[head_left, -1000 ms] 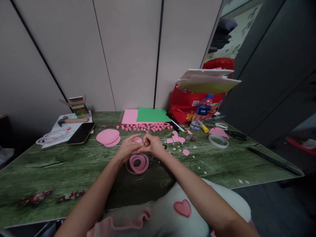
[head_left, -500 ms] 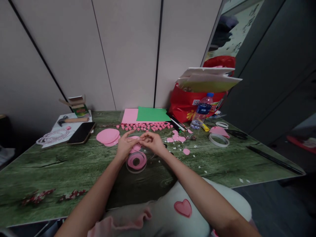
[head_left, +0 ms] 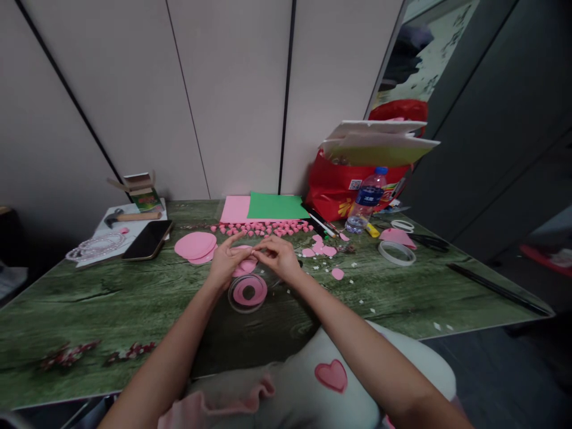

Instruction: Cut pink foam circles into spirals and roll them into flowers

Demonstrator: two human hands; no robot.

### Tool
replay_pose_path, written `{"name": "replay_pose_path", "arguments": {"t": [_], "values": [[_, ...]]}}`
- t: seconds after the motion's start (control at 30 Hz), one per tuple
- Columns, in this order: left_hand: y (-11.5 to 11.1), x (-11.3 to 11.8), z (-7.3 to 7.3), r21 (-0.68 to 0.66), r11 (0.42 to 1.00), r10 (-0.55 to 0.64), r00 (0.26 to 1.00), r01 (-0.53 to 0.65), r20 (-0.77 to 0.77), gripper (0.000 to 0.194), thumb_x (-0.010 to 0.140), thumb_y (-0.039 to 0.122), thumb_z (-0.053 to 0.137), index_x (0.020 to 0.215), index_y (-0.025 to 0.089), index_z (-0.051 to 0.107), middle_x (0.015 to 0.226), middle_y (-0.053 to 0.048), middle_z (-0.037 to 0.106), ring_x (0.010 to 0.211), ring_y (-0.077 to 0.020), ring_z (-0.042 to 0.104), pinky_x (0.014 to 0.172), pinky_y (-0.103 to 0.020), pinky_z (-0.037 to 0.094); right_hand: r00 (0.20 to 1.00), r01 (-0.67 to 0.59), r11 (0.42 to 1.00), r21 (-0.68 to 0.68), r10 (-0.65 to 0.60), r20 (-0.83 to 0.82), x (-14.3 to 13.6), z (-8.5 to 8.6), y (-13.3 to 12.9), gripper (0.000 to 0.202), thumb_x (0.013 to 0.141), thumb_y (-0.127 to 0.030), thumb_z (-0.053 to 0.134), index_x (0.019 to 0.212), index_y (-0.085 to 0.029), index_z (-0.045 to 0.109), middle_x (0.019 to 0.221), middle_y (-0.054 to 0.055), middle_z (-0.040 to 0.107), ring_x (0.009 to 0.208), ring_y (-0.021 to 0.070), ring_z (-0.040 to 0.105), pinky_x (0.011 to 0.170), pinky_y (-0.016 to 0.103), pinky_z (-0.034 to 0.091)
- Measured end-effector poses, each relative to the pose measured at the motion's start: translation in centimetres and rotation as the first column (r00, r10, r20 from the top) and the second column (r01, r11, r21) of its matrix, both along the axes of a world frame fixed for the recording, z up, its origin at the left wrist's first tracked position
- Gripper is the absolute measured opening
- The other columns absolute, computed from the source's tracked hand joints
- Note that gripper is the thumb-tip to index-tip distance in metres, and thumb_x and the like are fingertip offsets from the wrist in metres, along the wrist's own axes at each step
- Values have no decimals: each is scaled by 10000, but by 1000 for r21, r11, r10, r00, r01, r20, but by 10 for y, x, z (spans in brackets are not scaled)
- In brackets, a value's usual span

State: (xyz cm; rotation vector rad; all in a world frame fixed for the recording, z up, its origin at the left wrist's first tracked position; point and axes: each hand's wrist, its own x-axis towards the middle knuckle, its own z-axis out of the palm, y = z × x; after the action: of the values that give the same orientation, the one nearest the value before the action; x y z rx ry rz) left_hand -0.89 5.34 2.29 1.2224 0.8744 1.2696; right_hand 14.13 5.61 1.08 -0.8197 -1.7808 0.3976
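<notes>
Near the middle of the table, my left hand and my right hand meet at their fingertips. Thumb and finger of each are pinched together, and whatever lies between them is too small to make out. Under and between the hands are pink paper pieces. Just below my left hand, a pink paper ring lies on a clear tape roll. Several small pink rolled pieces are spread beyond the hands. Pink paper circles are stacked left of my left hand.
A phone, a hammer and a bead string are at left. Pink and green sheets lie at the back. A red bag, a bottle, white tape and scissors are at right.
The pink ring on the tape roll has shifted slightly right. My right hand's fingers have changed their pose a little, and both hands stay together at the fingertips.
</notes>
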Motion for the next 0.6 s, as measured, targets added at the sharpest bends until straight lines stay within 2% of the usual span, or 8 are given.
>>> {"name": "replay_pose_path", "arguments": {"t": [0.1,0.17,0.27,0.33,0.47,0.6], "values": [[0,-1,2,9,1000,22,999,-22,-39,673,554,306,695,1146,98,452,634,-51,666,582,-155,617,642,-298,482,997,9,998,-61,-14,-70,0,1,-1,145,698,-288,575,772,-189,652,742,40,599,562,97,507,516,217,408],[0,-1,3,11,999,54,996,-53,-72,588,528,317,708,1041,90,532,652,-69,669,579,-158,611,611,-288,474,983,-35,985,-166,4,-185,0,2,0,144,682,-287,585,764,-185,646,707,32,613,566,110,540,542,231,435],[1,0,2,13,996,94,990,-93,-106,422,508,315,716,848,88,612,669,-80,668,606,-158,604,594,-268,458,911,-175,926,-336,23,-411,-2,3,1,157,622,-287,632,731,-174,635,636,17,627,563,138,585,569,261,469],[2,0,0,28,995,99,988,-96,-117,345,515,301,711,777,93,627,649,-66,660,593,-142,590,584,-253,448,859,-250,882,-399,13,-511,-3,5,2,175,568,-285,668,692,-168,628,599,12,630,552,149,595,575,276,481],[3,0,-3,91,992,102,985,-90,-137,255,545,294,690,707,105,635,602,-38,635,547,-113,550,555,-231,430,816,-314,835,-451,-6,-578,-4,7,1,206,511,-282,701,657,-160,622,577,12,641,559,156,606,623,296,490],[3,0,-3,118,990,96,983,-78,-157,227,570,303,672,683,110,634,592,-32,625,547,-109,541,562,-228,425,787,-356,813,-461,-5,-618,-3,7,0,220,499,-293,705,646,-155,619,676,29,667,618,157,622,678,301,495]]}}
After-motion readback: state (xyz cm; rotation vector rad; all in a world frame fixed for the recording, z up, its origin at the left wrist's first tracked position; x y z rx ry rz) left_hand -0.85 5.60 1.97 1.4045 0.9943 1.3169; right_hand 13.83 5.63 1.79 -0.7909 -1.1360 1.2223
